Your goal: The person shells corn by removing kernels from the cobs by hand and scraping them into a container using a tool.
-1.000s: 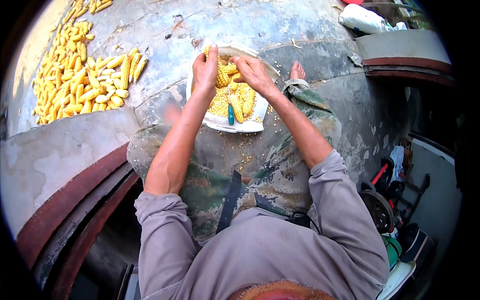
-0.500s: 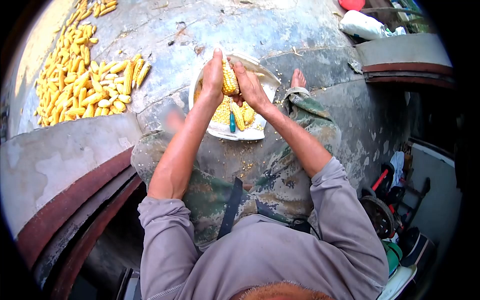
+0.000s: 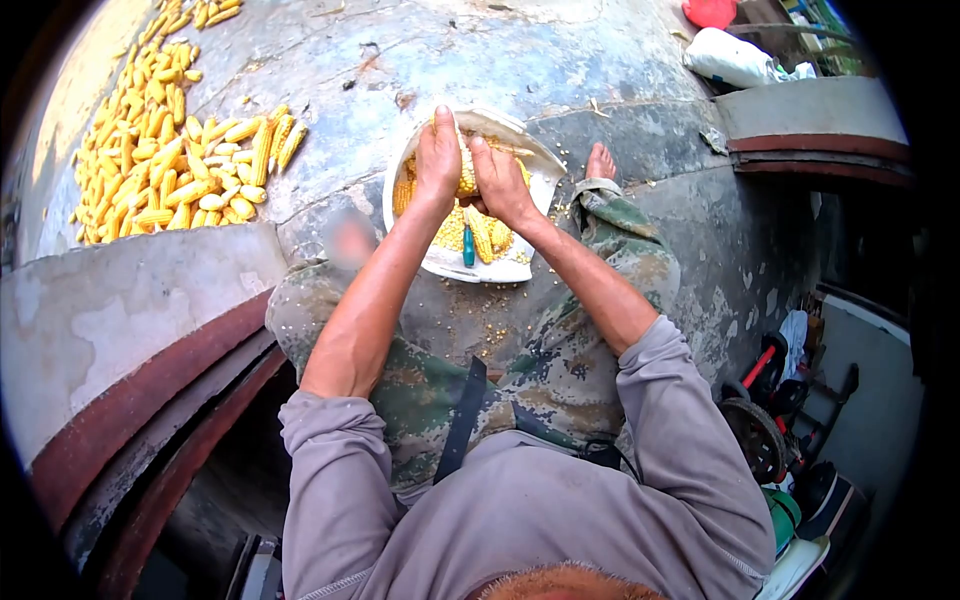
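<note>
Between my two hands a yellow corn cob (image 3: 467, 172) is gripped over the basin, partly hidden by the fingers. My left hand (image 3: 438, 163) wraps round its left side, thumb up. On the right side, my right hand (image 3: 500, 182) is closed against the same cob. Below them a white basin (image 3: 545, 178) holds loose yellow kernels and several cobs. A tool with a teal handle (image 3: 468, 246) lies in the basin near its front edge, beside a cob (image 3: 481, 236).
A large heap of corn cobs (image 3: 150, 160) lies on the floor at the left. Scattered kernels dot the concrete near the basin. A white sack (image 3: 728, 57) and a red object (image 3: 709, 12) are at the upper right. A wheeled item (image 3: 752, 440) stands lower right.
Since the first frame, my hands have come together round a cob above the basin. Compared with half a second ago, the hands and basin sit slightly lower in view, and the cob is more covered.
</note>
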